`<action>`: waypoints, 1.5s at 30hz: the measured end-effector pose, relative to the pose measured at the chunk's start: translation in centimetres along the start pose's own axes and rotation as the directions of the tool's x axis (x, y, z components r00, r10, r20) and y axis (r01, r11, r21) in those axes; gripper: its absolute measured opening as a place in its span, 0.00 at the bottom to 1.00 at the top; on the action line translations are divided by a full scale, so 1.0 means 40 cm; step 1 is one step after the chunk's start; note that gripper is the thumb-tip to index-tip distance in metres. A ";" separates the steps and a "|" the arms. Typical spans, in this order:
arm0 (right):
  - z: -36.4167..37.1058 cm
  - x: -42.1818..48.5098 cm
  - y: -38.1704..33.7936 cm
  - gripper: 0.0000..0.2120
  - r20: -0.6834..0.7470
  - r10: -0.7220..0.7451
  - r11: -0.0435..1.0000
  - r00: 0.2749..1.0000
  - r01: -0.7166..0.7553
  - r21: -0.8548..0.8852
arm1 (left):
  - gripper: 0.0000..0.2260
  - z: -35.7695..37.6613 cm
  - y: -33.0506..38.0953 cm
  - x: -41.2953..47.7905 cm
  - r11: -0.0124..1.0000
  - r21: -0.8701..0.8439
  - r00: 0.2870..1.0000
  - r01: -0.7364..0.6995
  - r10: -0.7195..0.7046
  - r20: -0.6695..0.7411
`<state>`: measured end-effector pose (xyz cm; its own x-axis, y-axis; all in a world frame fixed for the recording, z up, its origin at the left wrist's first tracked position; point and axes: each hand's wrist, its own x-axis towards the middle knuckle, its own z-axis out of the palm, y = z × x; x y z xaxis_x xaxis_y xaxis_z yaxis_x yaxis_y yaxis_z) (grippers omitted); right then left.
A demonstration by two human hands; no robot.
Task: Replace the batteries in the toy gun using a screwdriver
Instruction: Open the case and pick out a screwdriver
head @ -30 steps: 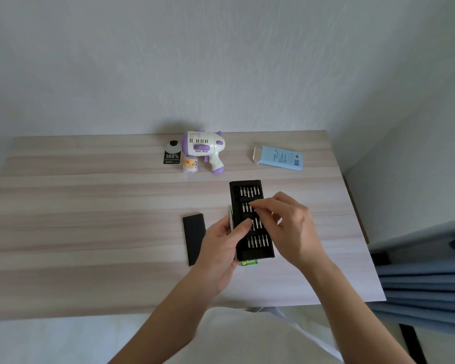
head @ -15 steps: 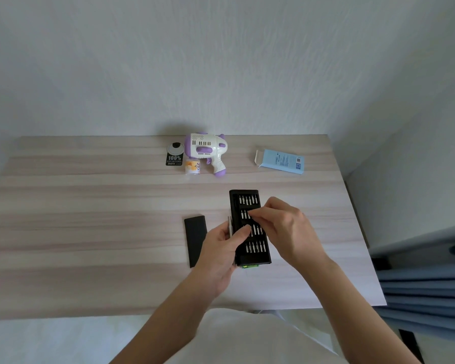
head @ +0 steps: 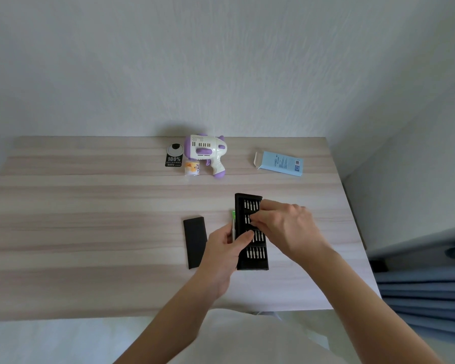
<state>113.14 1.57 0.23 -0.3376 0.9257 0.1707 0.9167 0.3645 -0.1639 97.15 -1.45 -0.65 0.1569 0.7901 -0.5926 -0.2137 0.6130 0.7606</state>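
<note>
The toy gun (head: 206, 153) lies at the back of the worktop (head: 90, 206), well apart from both hands. Nobody is touching it, so I think the job has hardly begun. The left hand (head: 222, 249) grips the left side of the black bit tray (head: 252, 260), with its thumb pressing on top. The fingers (head: 263, 219) of the right hand (head: 289, 228) are pinched together on a bit (head: 249, 219) in the second row, as far as I can tell. The bits are tiny and thin. If the pinch is weak, the bit could slip out, bounce on the worktop and roll off the edge. If the pull is hard and the left hand lets go, the whole tray could tip and spill the others. The bit might also be the wrong shape for the screw, and then it could chew the screw up. A thin silver and green thing (head: 233, 219) sits just beside the tray. It may be the screwdriver, but I cannot tell. The black lid (head: 195, 241) lies near the left hand and could get knocked.
</note>
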 end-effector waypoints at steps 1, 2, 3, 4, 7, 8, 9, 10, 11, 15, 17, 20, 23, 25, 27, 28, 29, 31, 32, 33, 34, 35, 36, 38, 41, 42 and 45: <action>0.000 0.001 0.001 0.07 0.022 -0.023 0.999 0.999 0.024 -0.025 | 0.06 -0.001 0.000 -0.001 1.000 0.004 1.000 0.003 -0.003 0.000; -0.001 0.002 0.001 0.07 0.039 -0.044 0.998 0.998 0.046 -0.041 | 0.06 -0.002 0.000 -0.001 1.000 0.007 1.000 0.006 -0.006 0.002; -0.002 0.003 0.003 0.07 0.054 -0.066 0.996 0.996 0.068 -0.051 | 0.06 -0.003 -0.001 -0.002 1.000 0.005 1.000 0.010 -0.010 0.005; -0.004 0.004 0.004 0.07 0.063 -0.089 0.994 0.994 0.093 -0.061 | 0.07 -0.004 -0.001 -0.003 1.000 -0.002 1.000 0.016 -0.016 0.008; -0.007 0.004 0.010 0.06 0.062 -0.146 0.985 0.987 0.151 -0.081 | 0.07 -0.003 0.001 -0.006 0.999 -0.023 0.999 0.036 -0.035 0.024; -0.007 0.003 0.011 0.07 0.051 -0.155 0.984 0.987 0.159 -0.080 | 0.07 -0.002 0.001 -0.007 0.999 -0.027 0.999 0.041 -0.040 0.029; -0.007 0.001 0.012 0.08 0.037 -0.159 0.984 0.987 0.161 -0.075 | 0.07 -0.001 0.002 -0.008 0.998 -0.032 0.998 0.046 -0.045 0.033; -0.007 0.000 0.014 0.09 0.022 -0.158 0.985 0.987 0.159 -0.067 | 0.07 0.000 0.002 -0.009 0.998 -0.039 0.998 0.049 -0.048 0.036; -0.005 -0.002 0.014 0.11 0.003 -0.155 0.986 0.988 0.155 -0.053 | 0.07 0.000 0.002 -0.009 0.998 -0.046 0.998 0.051 -0.050 0.039; 0.002 -0.007 0.017 0.11 -0.110 -0.129 0.991 0.986 0.133 0.029 | 0.07 -0.002 0.003 -0.010 0.997 -0.069 0.998 0.045 -0.042 0.045; 0.009 -0.009 0.015 0.09 -0.157 -0.094 0.991 0.983 0.107 0.078 | 0.07 -0.003 0.005 -0.010 0.997 -0.069 0.998 0.042 -0.038 0.059; 0.026 -0.009 0.010 0.06 -0.199 -0.044 0.981 0.979 0.080 0.175 | 0.06 0.000 0.008 -0.009 0.997 -0.059 0.997 0.039 -0.035 0.070; 0.038 -0.010 0.004 0.06 -0.215 0.020 0.951 0.976 0.048 0.305 | 0.06 0.001 0.008 -0.009 0.998 -0.060 0.997 0.032 -0.028 0.071; 0.043 -0.011 -0.001 0.05 -0.204 0.071 0.918 0.976 0.016 0.397 | 0.06 0.000 0.008 -0.009 0.997 -0.072 0.997 0.028 -0.023 0.074; 0.049 -0.014 -0.004 0.04 -0.190 0.137 0.866 0.972 -0.024 0.500 | 0.06 -0.003 0.009 -0.010 0.997 -0.072 0.997 0.023 -0.017 0.079; 0.049 -0.016 -0.006 0.04 -0.177 0.175 0.832 0.969 -0.049 0.552 | 0.07 -0.006 0.010 -0.010 0.997 -0.069 0.997 0.021 -0.015 0.082; 0.048 -0.021 -0.007 0.04 -0.153 0.221 0.788 0.963 -0.084 0.610 | 0.07 -0.009 0.010 -0.010 0.998 -0.064 0.996 0.019 -0.014 0.085; 0.045 -0.032 -0.014 0.07 -0.048 0.352 0.648 0.935 -0.206 0.734 | 0.09 -0.022 0.009 -0.009 0.998 -0.059 0.996 0.024 -0.019 0.088; 0.042 -0.038 -0.020 0.07 0.014 0.414 0.560 0.910 -0.267 0.784 | 0.09 -0.029 0.008 -0.009 0.998 -0.063 0.996 0.033 -0.027 0.083; 0.040 -0.042 -0.028 0.07 0.063 0.462 0.478 0.885 -0.308 0.822 | 0.09 -0.037 0.007 -0.009 0.996 -0.076 0.996 0.046 -0.040 0.074; 0.041 -0.046 -0.034 0.06 0.091 0.499 0.414 0.862 -0.330 0.848 | 0.10 -0.046 0.006 -0.009 0.993 -0.102 0.996 0.061 -0.055 0.063; 0.044 -0.047 -0.041 0.05 0.114 0.527 0.359 0.842 -0.343 0.868 | 0.10 -0.054 0.004 -0.009 0.987 -0.140 0.996 0.077 -0.070 0.056; 0.050 -0.046 -0.046 0.04 0.142 0.548 0.302 0.825 -0.353 0.886 | 0.10 -0.064 0.004 -0.008 0.979 -0.183 0.995 0.090 -0.081 0.055; 0.065 -0.042 -0.058 0.03 0.206 0.581 0.188 0.787 -0.376 0.907 | 0.11 -0.083 0.003 -0.008 0.961 -0.255 0.994 0.109 -0.097 0.058; 0.091 -0.032 -0.082 0.03 0.328 0.613 0.043 0.719 -0.444 0.895 | 0.12 -0.117 0.002 -0.007 0.937 -0.327 0.992 0.125 -0.121 0.034; 0.100 -0.027 -0.093 0.04 0.376 0.617 -0.011 0.691 -0.469 0.883 | 0.12 -0.130 0.001 -0.007 0.931 -0.340 0.991 0.128 -0.128 0.024; 0.127 -0.009 -0.134 0.05 0.523 0.583 -0.200 0.622 -0.515 0.834 | 0.12 -0.170 -0.001 -0.005 0.932 -0.342 0.990 0.123 -0.140 -0.027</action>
<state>107.26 -0.18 -3.87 0.2121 0.8410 -0.4978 -0.1878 -0.4648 -0.8653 90.58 -1.66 -2.36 0.1596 0.6958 -0.7003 -0.5096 0.6657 0.5452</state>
